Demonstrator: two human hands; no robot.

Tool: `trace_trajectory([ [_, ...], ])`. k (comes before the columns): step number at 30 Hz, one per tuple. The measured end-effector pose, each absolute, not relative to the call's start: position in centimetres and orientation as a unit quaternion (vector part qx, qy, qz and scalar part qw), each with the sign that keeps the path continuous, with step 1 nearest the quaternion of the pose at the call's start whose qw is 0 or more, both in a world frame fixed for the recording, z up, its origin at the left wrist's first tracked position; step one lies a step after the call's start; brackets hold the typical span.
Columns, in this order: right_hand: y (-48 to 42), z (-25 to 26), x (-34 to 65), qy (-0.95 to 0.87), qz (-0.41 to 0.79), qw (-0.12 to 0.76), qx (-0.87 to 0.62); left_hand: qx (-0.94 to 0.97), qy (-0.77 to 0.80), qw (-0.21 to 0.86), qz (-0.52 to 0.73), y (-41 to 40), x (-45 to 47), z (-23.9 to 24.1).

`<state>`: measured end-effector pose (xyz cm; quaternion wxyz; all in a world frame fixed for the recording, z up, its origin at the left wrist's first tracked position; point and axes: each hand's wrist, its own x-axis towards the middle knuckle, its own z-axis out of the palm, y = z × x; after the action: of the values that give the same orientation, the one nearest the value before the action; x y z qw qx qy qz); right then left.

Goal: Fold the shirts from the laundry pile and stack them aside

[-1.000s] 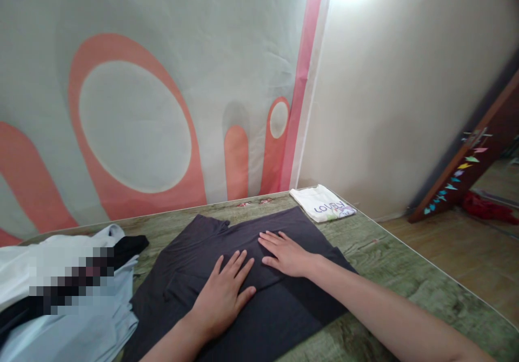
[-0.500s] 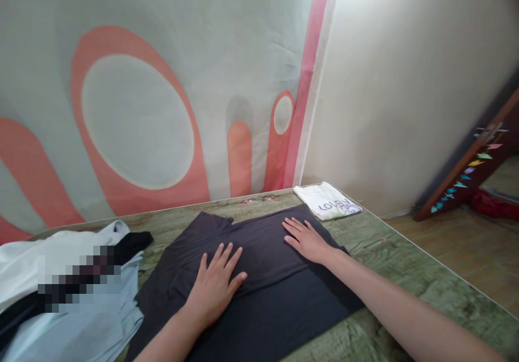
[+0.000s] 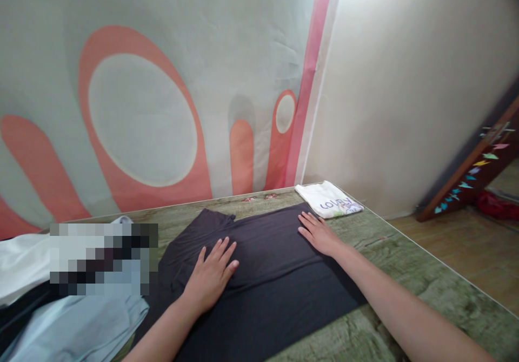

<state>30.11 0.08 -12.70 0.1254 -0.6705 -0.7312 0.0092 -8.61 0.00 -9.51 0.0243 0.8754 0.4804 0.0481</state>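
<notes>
Two flat palms in the head view: the left hand (image 3: 210,281) has its fingers fanned apart on a dark grey fabric garment (image 3: 267,275), over toward the garment's left part. The right hand (image 3: 319,236) is pretty much the same deal, fingers loosely apart, resting near the garment's right edge. So the garment's lying spread out under both hands, with a crease running from beside the left hand toward the right wrist. Just beyond the right hand there's a folded white cloth with "LOVELY" lettering (image 3: 326,198). Left of the left hand is a messy heap of white, black and pale blue clothes (image 3: 83,327), partly pixelated. It's all on a green-brown wood-patterned table (image 3: 430,278).
</notes>
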Motion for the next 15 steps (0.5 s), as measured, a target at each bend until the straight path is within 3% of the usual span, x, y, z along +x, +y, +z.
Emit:
trace_trajectory([
  [6,-0.2,-11.6,30.8,-0.728,-0.031,0.178,-0.662,0.864,0.492,0.07,0.081,0.4,-9.1,-9.1],
  [9,-2.0,-10.4,29.2,-0.758,0.023,0.227,-0.612,0.865,0.486,0.082,0.09,0.8,-9.5,-9.1],
  [15,-6.4,-10.6,27.5,-0.814,0.067,0.19,-0.545,0.879,0.469,0.044,0.076,0.6,-9.4,-9.5],
])
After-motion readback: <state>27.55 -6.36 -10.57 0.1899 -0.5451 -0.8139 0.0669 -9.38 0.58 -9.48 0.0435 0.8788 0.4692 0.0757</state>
